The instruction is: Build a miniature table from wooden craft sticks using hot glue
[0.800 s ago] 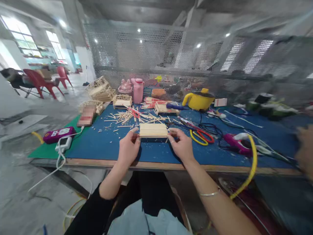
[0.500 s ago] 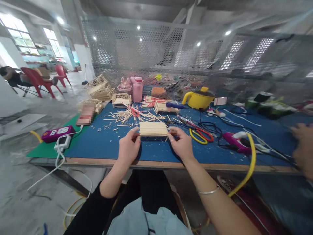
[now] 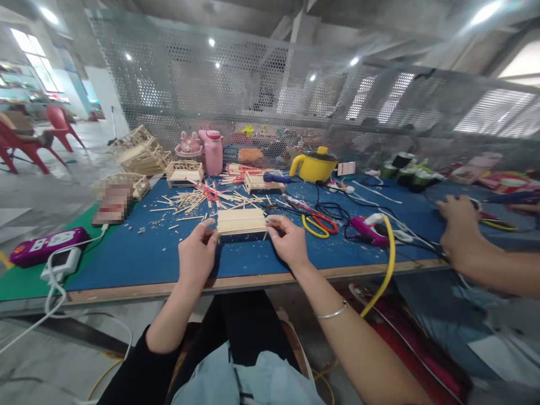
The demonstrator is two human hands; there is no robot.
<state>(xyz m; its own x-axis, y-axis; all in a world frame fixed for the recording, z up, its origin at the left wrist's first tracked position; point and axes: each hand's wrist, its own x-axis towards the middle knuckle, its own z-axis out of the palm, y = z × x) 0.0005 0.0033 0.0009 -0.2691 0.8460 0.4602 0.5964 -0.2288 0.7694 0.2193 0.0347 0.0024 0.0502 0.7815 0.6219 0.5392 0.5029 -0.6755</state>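
Note:
A small slatted panel of pale wooden sticks (image 3: 242, 221) is held level between my two hands, just over the blue mat. My left hand (image 3: 197, 247) pinches its left end, fingers closed. On the opposite end, my right hand (image 3: 288, 239) grips the corner with thumb and fingers. Behind the panel lies a scattered heap of loose sticks (image 3: 192, 203), some with red tips. Scissors with red and yellow handles (image 3: 320, 224) rest to the right of my right hand. What supports the panel underneath is hidden.
Small stick-built frames (image 3: 141, 152) are stacked at the back left. A pink bottle (image 3: 213, 153) and a yellow pot (image 3: 317, 167) stand along the back. Purple power strips (image 3: 371, 229) and cables lie on the right and left. At right, a co-worker's hand (image 3: 459, 222) reaches over the table.
The camera view has turned to the right, so the table appears shifted left. More of the co-worker's arm shows. Both my hands keep their hold on the panel.

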